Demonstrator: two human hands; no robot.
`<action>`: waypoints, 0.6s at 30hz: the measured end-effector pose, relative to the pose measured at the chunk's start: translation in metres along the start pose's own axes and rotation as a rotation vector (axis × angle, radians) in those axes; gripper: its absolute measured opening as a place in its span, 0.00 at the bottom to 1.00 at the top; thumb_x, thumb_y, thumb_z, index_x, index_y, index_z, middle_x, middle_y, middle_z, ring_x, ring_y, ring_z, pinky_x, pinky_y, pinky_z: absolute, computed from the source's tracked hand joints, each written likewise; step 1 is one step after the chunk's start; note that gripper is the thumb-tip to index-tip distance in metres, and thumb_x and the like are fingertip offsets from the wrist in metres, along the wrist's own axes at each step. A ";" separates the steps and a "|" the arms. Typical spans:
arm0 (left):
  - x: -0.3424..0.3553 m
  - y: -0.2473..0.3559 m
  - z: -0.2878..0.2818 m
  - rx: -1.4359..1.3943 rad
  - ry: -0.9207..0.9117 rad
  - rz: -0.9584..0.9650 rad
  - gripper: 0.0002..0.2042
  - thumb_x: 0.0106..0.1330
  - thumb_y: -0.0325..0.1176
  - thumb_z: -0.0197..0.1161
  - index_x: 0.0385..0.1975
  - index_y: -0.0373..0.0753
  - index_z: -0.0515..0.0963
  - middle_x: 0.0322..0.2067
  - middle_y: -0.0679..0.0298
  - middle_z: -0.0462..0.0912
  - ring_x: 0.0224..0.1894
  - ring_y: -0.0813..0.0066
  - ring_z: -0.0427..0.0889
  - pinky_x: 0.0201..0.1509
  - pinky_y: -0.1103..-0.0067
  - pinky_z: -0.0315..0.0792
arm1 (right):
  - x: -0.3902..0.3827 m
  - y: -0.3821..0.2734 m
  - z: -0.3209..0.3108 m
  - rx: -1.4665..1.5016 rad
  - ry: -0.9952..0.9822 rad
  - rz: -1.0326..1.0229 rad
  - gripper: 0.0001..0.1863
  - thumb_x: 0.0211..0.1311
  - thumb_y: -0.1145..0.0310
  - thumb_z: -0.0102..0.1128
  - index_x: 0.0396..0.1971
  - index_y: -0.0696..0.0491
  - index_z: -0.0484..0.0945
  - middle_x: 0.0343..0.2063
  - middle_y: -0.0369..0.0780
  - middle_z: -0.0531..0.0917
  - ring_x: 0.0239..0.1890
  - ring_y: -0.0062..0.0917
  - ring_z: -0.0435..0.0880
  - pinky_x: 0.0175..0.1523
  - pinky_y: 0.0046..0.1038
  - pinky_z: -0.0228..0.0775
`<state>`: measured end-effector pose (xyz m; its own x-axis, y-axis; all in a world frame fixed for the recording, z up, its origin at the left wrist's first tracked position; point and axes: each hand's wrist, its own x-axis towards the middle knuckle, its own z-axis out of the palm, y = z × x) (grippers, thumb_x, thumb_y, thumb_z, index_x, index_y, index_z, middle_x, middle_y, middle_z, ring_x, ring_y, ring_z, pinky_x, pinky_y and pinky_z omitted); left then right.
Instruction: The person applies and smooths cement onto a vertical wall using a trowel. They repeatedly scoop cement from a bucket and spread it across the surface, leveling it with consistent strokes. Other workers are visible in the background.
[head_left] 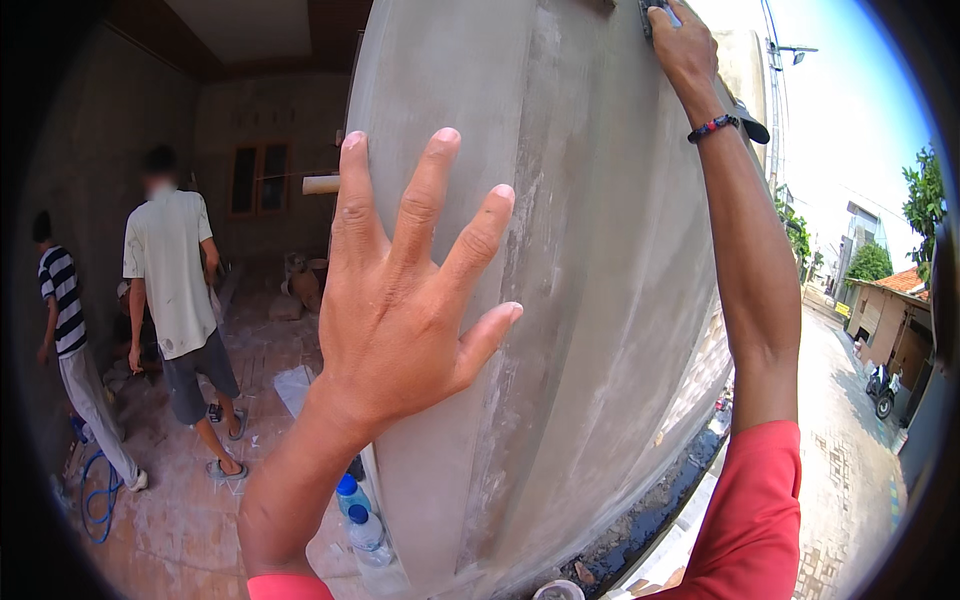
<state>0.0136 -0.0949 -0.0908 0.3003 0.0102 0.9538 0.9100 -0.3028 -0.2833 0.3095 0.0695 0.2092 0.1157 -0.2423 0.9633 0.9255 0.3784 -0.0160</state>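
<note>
Roughly, left to right: person in striped shirt (67, 305) and person in pale shirt (172, 265) stand inside, well apart from the work. Left hand (400, 270) is spread wide, fingers loose, gripping nothing, in front of the wall. Gray wall (610, 250) fills the middle: coat looks on nearly everywhere, left strip fairly even. Pale rough streaks (517, 240) run down it, blotches right of them, so I'd guess smoothing is left there. Right hand (688, 48) is up at the wall's top right, fingers wrapped on a dark tool (648, 25).

Unclear: tool's mostly cut off at the frame top; can't tell type or wall contact. Left palm hidden. Wall top partly out of view. Black thing (752, 125) past the bracelet (712, 128): can't identify.
</note>
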 end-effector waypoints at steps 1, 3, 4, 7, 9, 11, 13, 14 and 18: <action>-0.002 0.000 -0.003 -0.003 -0.011 -0.011 0.37 0.50 0.46 0.74 0.64 0.51 0.74 0.74 0.53 0.55 0.75 0.31 0.44 0.73 0.45 0.52 | 0.004 -0.018 -0.004 0.076 0.026 -0.057 0.27 0.63 0.53 0.57 0.59 0.51 0.79 0.49 0.52 0.84 0.54 0.40 0.82 0.56 0.39 0.75; -0.002 0.002 -0.005 -0.035 -0.014 -0.014 0.36 0.50 0.45 0.75 0.64 0.51 0.74 0.74 0.53 0.55 0.75 0.30 0.45 0.72 0.44 0.53 | 0.006 -0.041 -0.015 0.201 0.083 -0.166 0.21 0.64 0.62 0.50 0.51 0.58 0.81 0.47 0.55 0.83 0.52 0.51 0.80 0.57 0.45 0.73; 0.001 0.005 -0.007 -0.060 -0.008 -0.006 0.36 0.50 0.45 0.75 0.64 0.51 0.74 0.74 0.53 0.55 0.75 0.30 0.45 0.72 0.44 0.53 | 0.017 -0.023 -0.015 -0.373 0.045 -0.512 0.24 0.63 0.62 0.53 0.57 0.56 0.79 0.47 0.56 0.83 0.52 0.51 0.80 0.57 0.43 0.74; -0.001 -0.003 -0.013 -0.061 -0.010 -0.024 0.37 0.49 0.45 0.75 0.64 0.51 0.74 0.74 0.53 0.55 0.74 0.29 0.45 0.72 0.45 0.54 | -0.048 -0.053 -0.030 0.140 0.064 -0.154 0.24 0.60 0.62 0.59 0.55 0.55 0.80 0.48 0.54 0.84 0.52 0.48 0.81 0.56 0.40 0.75; -0.002 -0.004 -0.016 -0.067 -0.010 -0.016 0.37 0.49 0.45 0.75 0.64 0.51 0.74 0.74 0.53 0.55 0.74 0.28 0.45 0.72 0.45 0.55 | -0.097 -0.050 -0.045 0.187 0.038 -0.126 0.28 0.63 0.52 0.61 0.62 0.45 0.79 0.39 0.50 0.81 0.43 0.40 0.82 0.52 0.41 0.73; -0.005 -0.010 -0.015 -0.059 -0.003 -0.023 0.38 0.48 0.45 0.76 0.65 0.52 0.73 0.74 0.53 0.55 0.74 0.28 0.45 0.71 0.45 0.55 | -0.155 -0.069 -0.072 0.192 -0.100 -0.063 0.28 0.62 0.57 0.64 0.63 0.47 0.78 0.40 0.50 0.80 0.43 0.39 0.82 0.52 0.39 0.73; -0.007 -0.013 -0.016 -0.054 -0.007 -0.024 0.38 0.49 0.45 0.76 0.65 0.52 0.73 0.74 0.53 0.54 0.74 0.28 0.44 0.71 0.45 0.55 | -0.211 -0.069 -0.089 0.328 -0.117 -0.151 0.29 0.59 0.63 0.67 0.63 0.47 0.78 0.42 0.48 0.78 0.44 0.38 0.82 0.52 0.37 0.73; -0.007 -0.014 -0.015 -0.051 -0.004 -0.020 0.38 0.49 0.45 0.75 0.65 0.53 0.73 0.74 0.53 0.54 0.74 0.28 0.44 0.71 0.45 0.56 | -0.231 -0.063 -0.094 0.287 -0.092 -0.204 0.29 0.59 0.65 0.68 0.63 0.47 0.77 0.43 0.48 0.78 0.45 0.38 0.81 0.53 0.36 0.73; -0.005 -0.009 -0.010 -0.039 -0.021 0.000 0.36 0.53 0.49 0.74 0.65 0.53 0.72 0.75 0.53 0.52 0.74 0.26 0.41 0.72 0.44 0.55 | -0.228 -0.047 -0.078 0.345 -0.024 -0.184 0.30 0.60 0.67 0.67 0.64 0.47 0.77 0.45 0.47 0.77 0.49 0.37 0.79 0.56 0.34 0.71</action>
<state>0.0014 -0.1022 -0.0919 0.3069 0.0305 0.9513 0.8981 -0.3400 -0.2788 0.2682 0.0374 -0.0301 -0.0532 -0.3144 0.9478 0.7536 0.6101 0.2447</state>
